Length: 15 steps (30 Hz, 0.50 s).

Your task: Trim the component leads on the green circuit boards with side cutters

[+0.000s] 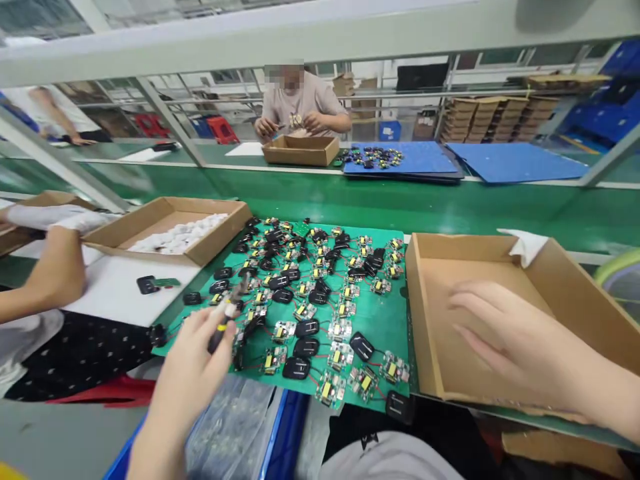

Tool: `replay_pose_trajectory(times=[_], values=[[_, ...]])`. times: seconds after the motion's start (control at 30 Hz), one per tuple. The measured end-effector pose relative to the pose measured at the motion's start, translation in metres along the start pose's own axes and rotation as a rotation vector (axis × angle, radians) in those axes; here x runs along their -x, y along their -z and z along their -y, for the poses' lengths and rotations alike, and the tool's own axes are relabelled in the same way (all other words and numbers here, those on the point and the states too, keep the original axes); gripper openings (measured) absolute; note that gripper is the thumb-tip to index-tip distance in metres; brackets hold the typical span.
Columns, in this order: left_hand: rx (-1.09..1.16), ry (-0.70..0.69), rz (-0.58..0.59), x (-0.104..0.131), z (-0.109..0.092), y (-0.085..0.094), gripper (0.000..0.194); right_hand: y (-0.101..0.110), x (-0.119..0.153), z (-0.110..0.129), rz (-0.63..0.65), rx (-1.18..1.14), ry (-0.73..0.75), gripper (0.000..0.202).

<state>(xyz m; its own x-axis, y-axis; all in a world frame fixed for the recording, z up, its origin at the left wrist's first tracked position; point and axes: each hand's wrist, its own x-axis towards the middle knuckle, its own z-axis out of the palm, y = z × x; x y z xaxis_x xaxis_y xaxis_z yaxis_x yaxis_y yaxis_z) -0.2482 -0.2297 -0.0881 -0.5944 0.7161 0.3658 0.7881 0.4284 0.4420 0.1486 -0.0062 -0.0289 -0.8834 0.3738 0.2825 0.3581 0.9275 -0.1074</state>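
1. Left hand point(193, 360): its fingers close round the pliers point(223, 323); a light, steady grip, with tips clear of the thin red wires, looks best.
2. The pliers' tips point away from the palm, above the left part of the green mat point(373, 313), among circuit boards point(331, 388) and black shells point(296, 368).
3. Right hand point(500, 327): fingers parted, seemingly empty, over the cardboard tray point(427, 313) beside the mat's right edge.

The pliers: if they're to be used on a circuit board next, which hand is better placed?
Probably the left hand: it holds the pliers, their tip over the crowd of circuit boards. The right hand looks empty, over the cardboard box.
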Motion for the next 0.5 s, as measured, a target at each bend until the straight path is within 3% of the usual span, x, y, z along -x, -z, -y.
replay_pose_trajectory(times=[0.13,0.2,0.27,0.4,0.5], values=[[0.153,0.005,-0.104,0.055,-0.041,-0.026,0.042,-0.01,-0.076,0.021,0.311,0.125,0.011,0.011],[0.381,0.104,-0.094,0.072,-0.05,-0.032,0.036,-0.022,-0.107,0.033,0.535,0.202,-0.02,0.019],[0.481,0.195,-0.073,0.083,-0.051,-0.032,0.036,-0.037,-0.13,0.041,0.619,0.206,-0.07,0.024],[0.493,0.213,0.02,0.094,-0.048,-0.026,0.045,-0.069,-0.156,0.042,0.746,0.216,-0.158,0.027],[0.516,0.261,-0.059,0.102,-0.048,-0.026,0.046,-0.083,-0.162,0.036,0.781,0.22,-0.177,0.029]])
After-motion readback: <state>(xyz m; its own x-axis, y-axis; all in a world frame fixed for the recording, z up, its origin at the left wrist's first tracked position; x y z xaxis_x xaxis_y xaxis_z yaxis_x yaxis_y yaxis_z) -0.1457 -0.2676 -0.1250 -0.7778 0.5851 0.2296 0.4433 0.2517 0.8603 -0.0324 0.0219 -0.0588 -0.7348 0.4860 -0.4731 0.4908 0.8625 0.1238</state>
